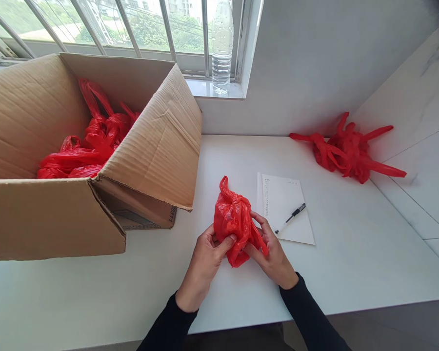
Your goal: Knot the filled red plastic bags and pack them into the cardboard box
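Note:
A knotted red plastic bag (234,219) is held between my two hands, just above the white table. My left hand (210,251) grips its left side, thumb pressed on the front. On the other side, my right hand (270,251) holds it with the thumb low and the fingers behind the bag. What the bag contains is hidden. A cardboard box (153,141) with raised flaps stands to the left, and several red plastic bags (95,141) lie inside it.
Right of my hands lies a sheet of paper (283,190) with a black pen (290,218) on it. More tied red bags (347,148) sit in the far right corner against the wall. On the window sill stands a clear water bottle (222,53).

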The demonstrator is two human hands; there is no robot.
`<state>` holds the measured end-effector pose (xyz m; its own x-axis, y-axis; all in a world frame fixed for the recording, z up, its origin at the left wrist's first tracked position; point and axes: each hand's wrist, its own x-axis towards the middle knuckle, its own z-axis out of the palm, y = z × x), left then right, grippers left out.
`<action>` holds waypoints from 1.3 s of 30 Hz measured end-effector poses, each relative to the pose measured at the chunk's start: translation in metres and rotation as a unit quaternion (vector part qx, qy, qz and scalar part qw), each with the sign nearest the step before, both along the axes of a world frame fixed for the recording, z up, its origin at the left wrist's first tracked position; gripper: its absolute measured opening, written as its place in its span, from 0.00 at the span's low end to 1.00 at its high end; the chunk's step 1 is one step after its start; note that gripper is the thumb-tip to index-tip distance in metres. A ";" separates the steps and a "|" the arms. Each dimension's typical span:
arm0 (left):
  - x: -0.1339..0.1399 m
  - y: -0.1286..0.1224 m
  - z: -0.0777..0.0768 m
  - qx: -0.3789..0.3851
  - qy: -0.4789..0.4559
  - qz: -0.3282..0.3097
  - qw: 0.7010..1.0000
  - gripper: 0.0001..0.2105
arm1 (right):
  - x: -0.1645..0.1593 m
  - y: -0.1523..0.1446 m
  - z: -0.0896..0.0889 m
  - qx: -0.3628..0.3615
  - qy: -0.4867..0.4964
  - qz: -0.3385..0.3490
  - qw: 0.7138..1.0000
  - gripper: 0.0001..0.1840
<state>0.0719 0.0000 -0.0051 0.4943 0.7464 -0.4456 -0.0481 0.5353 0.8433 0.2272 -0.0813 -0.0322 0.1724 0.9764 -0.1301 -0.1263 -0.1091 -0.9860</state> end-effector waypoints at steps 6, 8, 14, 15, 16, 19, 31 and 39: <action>0.001 -0.005 0.012 -0.021 -0.031 -0.055 0.998 0.27 | 0.004 0.003 -0.001 0.012 0.018 -0.064 0.998 0.30; 0.002 -0.005 0.012 -0.023 -0.031 -0.059 0.998 0.28 | 0.004 0.003 -0.001 0.014 0.020 -0.072 0.997 0.29; 0.000 -0.002 0.001 -0.017 -0.027 -0.045 0.998 0.26 | 0.000 0.002 -0.003 -0.003 0.019 -0.047 0.999 0.32; 0.000 -0.002 0.001 -0.019 -0.025 -0.045 0.999 0.25 | 0.000 0.002 -0.003 -0.007 0.020 -0.044 0.999 0.33; -0.001 -0.003 0.001 -0.023 -0.025 -0.045 0.998 0.23 | 0.000 0.002 -0.003 -0.009 0.021 -0.041 0.999 0.34; -0.001 -0.005 0.004 -0.038 -0.035 -0.046 0.998 0.19 | 0.002 0.002 -0.004 -0.006 0.024 -0.041 0.999 0.34; -0.003 0.000 0.006 -0.062 -0.051 -0.041 0.996 0.20 | 0.003 0.002 -0.004 0.005 0.002 -0.060 0.998 0.30; -0.002 -0.002 0.004 -0.054 -0.058 -0.031 0.996 0.19 | 0.002 0.000 -0.003 -0.001 -0.007 -0.022 1.000 0.34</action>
